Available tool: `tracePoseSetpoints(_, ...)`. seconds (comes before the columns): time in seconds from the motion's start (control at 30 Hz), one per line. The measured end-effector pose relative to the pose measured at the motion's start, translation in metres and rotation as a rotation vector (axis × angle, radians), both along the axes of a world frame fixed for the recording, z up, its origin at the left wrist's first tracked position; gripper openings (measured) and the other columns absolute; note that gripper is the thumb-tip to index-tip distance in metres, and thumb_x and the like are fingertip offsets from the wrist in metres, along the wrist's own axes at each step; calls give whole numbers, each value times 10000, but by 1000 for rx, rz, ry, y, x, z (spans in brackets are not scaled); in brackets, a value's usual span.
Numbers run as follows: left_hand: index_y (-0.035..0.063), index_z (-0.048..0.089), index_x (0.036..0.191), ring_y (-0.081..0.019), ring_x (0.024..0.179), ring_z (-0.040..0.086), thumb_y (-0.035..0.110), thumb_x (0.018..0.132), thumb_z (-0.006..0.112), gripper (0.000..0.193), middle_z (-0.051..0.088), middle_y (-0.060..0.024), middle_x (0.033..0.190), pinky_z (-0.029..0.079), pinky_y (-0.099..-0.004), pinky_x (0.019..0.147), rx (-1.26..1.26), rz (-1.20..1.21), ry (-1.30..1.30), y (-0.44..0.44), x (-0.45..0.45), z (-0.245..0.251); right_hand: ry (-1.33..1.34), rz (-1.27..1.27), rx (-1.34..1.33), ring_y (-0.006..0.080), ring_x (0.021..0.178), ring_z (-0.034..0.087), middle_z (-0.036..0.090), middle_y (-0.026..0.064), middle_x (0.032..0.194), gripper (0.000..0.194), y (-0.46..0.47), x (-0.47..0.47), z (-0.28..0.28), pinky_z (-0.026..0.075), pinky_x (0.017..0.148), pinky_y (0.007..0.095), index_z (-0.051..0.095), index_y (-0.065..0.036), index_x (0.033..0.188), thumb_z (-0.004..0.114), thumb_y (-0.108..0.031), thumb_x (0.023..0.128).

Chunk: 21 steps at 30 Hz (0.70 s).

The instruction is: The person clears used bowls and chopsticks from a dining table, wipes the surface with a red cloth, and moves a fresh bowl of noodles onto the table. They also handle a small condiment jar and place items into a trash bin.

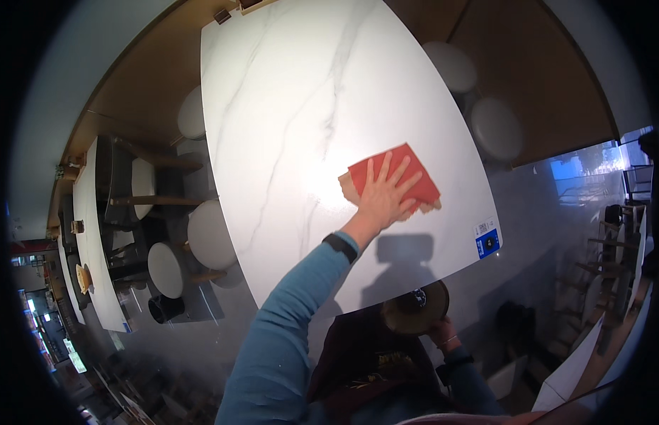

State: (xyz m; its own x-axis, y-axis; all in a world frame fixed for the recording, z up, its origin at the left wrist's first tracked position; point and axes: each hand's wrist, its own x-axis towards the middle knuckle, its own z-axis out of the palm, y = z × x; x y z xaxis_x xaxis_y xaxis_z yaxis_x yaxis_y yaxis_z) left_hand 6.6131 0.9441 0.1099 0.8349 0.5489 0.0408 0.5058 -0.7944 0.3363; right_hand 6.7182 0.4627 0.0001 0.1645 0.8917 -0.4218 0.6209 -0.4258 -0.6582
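My left hand [383, 195] lies flat on a folded red cloth [413, 158], fingers spread, pressing it to the white marble-patterned tabletop [287, 95]. A tan edge of cloth shows beneath the red on two sides. Below the table's near edge, my right hand [442, 330] grips a round brown bowl-like container [406, 317] by its right side. Something dark with whitish patches shows in the container; what it is I cannot tell. The near right corner of the table carries a blue and white sticker [488, 243] with a printed code.
Round-seated stools stand along the left [210, 234] and right [497, 128] of the table. A black bin [166, 308] is on the floor at left. Another white table [93, 212] lies farther left. A small brown block [222, 16] sits by the far edge, near a wooden tray [255, 6].
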Motion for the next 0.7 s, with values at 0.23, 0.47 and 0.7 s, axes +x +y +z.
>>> tracePoseSetpoints(0.23, 267, 424, 1506, -395, 1486, 202, 384, 915, 641, 640, 285, -102, 1612, 160, -628, 1169, 73, 433, 37, -119, -194, 5, 641, -382, -98, 292, 1060, 652, 681, 138, 1105, 323, 13, 5, 58, 578, 856, 383, 655, 0, 1129, 654, 3, 806)
tracePoseSetpoints(0.47, 252, 482, 1462, -437, 1421, 326, 356, 761, 733, 752, 376, -115, 1560, 280, -654, 1110, 65, 833, 0, -151, -252, -19, 1393, -731, -281, 421, 1183, 583, 546, 215, 1329, 722, -27, 49, 25, 535, 958, 588, 383, -14, 1437, 535, 112, 743)
tracePoseSetpoints(0.7, 123, 551, 1362, -416, 1407, 372, 128, 841, 621, 526, 438, -131, 1514, 390, -553, 1071, 124, 689, -66, -249, -304, -59, 953, -644, -384, 370, 1027, 667, 645, 153, 1180, 654, 3, 69, 26, 607, 832, 484, 485, 10, 1343, 606, 38, 701)
